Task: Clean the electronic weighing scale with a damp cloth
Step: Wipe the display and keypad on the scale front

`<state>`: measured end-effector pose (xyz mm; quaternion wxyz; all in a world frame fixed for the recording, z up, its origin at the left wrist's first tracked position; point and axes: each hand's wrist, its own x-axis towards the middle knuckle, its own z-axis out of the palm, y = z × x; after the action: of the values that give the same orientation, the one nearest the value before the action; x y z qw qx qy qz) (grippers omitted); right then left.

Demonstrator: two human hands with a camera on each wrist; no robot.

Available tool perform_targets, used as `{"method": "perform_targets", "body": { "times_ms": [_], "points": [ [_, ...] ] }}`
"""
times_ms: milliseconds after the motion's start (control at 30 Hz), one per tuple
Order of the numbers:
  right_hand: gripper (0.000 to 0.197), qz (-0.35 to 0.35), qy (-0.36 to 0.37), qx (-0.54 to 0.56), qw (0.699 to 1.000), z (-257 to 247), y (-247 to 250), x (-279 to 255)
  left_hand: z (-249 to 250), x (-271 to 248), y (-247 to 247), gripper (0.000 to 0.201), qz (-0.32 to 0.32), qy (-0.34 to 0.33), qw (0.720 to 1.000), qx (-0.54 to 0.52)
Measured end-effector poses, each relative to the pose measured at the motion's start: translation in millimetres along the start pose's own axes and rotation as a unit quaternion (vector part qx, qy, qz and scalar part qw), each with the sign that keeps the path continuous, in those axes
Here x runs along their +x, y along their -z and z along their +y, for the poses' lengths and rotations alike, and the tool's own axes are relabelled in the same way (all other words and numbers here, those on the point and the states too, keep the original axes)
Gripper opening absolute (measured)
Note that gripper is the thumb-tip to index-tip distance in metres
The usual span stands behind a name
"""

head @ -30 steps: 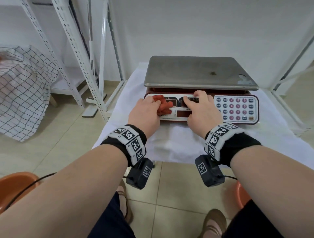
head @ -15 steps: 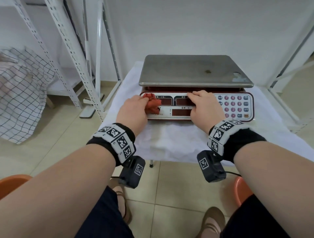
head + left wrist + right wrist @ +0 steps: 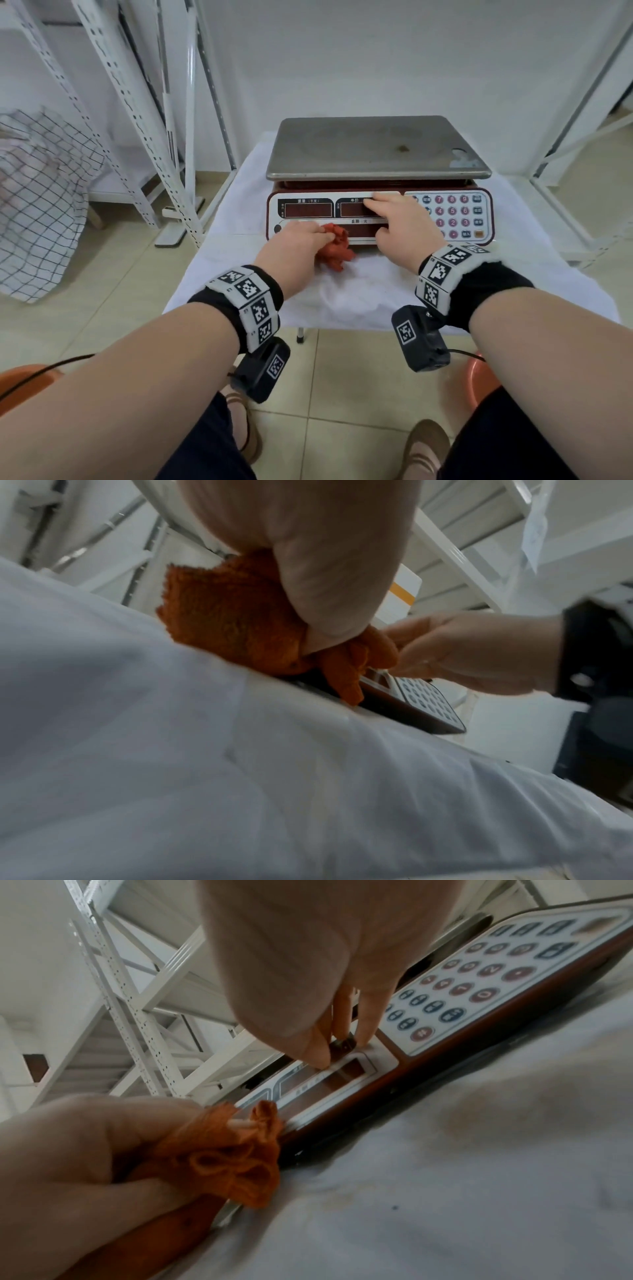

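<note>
The weighing scale has a steel pan above a dark red front panel with displays and a keypad. It stands on a small table under a white cover. My left hand grips a bunched orange-red cloth against the panel's lower front edge, left of centre. In the left wrist view the cloth bulges from under the palm. My right hand lies flat on the panel's middle displays, fingers straight. The right wrist view shows its fingertips on the display frame and the cloth below.
White perforated metal racks stand left of the table and another rack frame on the right. A checked fabric hangs at far left. Orange basins sit on the tiled floor by my feet.
My left hand has dragged the cloth down from the upper left display to the panel's lower front edge. My right hand stays pressed on the middle of the panel.
</note>
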<state>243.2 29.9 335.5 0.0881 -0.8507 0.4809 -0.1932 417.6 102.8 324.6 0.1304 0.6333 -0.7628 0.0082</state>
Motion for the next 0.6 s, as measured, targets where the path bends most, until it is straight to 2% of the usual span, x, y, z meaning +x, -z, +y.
{"method": "perform_targets", "body": {
  "times_ms": [33,133,200,267,400,600],
  "points": [
    [0.055,0.004,0.0,0.008,1.0,2,1,0,-4,0,5,0.044,0.023,0.019,0.999,-0.018],
    [0.05,0.027,-0.015,0.014,0.999,7,4,-3,-23,3,14,0.043,0.1,0.132,0.985,-0.039],
    [0.047,0.032,-0.029,0.012,0.999,9,5,-5,-26,8,13,0.041,0.092,0.183,0.979,-0.02],
    [0.045,0.029,-0.034,0.012,0.999,11,6,-7,-16,11,8,0.038,0.083,0.197,0.977,-0.013],
    [0.042,0.036,-0.033,0.019,0.999,15,5,-7,9,14,-9,0.035,0.098,0.143,0.985,-0.018],
    [0.039,0.035,-0.042,0.028,0.998,19,6,-8,14,17,-9,0.035,0.025,0.038,0.999,-0.001]
  ]
}}
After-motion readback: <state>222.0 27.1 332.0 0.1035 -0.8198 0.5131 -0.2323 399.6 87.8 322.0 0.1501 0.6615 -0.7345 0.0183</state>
